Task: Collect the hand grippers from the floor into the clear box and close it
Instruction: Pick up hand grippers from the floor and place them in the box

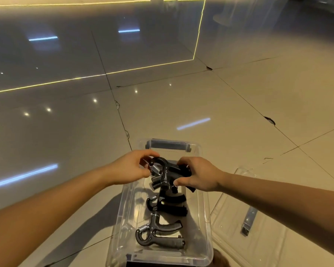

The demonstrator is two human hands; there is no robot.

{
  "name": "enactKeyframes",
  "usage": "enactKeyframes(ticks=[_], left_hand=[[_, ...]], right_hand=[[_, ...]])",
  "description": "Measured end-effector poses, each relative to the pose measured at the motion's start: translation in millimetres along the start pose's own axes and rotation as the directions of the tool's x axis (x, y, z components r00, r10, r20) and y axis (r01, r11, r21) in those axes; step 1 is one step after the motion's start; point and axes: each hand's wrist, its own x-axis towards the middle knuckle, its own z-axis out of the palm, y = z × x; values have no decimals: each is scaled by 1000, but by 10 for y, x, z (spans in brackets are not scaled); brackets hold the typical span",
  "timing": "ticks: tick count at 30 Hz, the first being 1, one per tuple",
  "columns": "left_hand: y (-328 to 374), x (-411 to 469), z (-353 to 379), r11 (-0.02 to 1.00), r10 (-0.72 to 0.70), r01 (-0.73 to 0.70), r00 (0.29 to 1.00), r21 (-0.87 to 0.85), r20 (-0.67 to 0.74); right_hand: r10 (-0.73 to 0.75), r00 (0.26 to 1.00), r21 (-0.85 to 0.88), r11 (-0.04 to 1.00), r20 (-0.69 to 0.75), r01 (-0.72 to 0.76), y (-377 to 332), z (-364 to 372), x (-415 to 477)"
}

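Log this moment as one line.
left hand: pinches hand gripper at spring end | right hand: grips its handles | clear box: open, two more hand grippers inside | lid: off, right of box

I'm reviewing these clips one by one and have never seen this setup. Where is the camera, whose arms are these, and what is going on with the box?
There is no machine here. A person works with bare hands, and the single picture comes from a camera worn on their head, looking forward and down. The left hand and right hand both grip a black hand gripper over the far end of a clear box, which stands on the tiled floor. At least two more grippers lie inside it, a middle one and a near one. The box's lid lies on the floor to its right, so the box is open.
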Motion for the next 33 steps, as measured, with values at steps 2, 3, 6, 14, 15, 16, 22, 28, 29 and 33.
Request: enactKeyframes(ticks=[2, 3, 6, 14, 15, 16, 22, 28, 29, 33], left_hand=[[-32, -35, 9, 957, 128, -112, 991, 267, -44], [-52, -46, 16, 933, 166, -129, 983, 336, -83], [-132, -73, 18, 941, 174, -127, 977, 315, -125], [-198, -82, 70, 989, -126, 126, 992, -73, 3], [-195, -66, 82, 977, -164, 164, 986, -133, 10], [-193, -56, 96, 965, -195, 195, 981, -176, 14], [-240, -22, 228, 985, -172, 172, 983, -1, -68], [-574, -132, 228, 968, 154, -13, 821, 252, -549], [-611, -130, 262, 987, 85, 4, 836, 161, -542], [-726, -117, 486, 995, -80, 36, 857, -96, -510]], right_hand=[[24, 994, 173, 984, 104, -42, 14, -25, 48], [26, 988, 248, 967, 152, -63, 1, -31, 57], [63, 959, 383, 908, 275, -169, -38, -38, 54], [-36, 999, -125, 992, -23, 32, -80, 66, 30], [-62, 997, -216, 975, -41, 52, -95, 96, 7], [-98, 994, -323, 943, -39, 80, -110, 132, -13], [-131, 987, -460, 884, -88, 77, -30, 333, -52], [1, 977, -323, 944, -212, -71, -38, 666, -61], [50, 973, -257, 960, -227, -109, -72, 745, -42], [259, 945, 10, 965, -198, -262, -153, 1036, 30]])
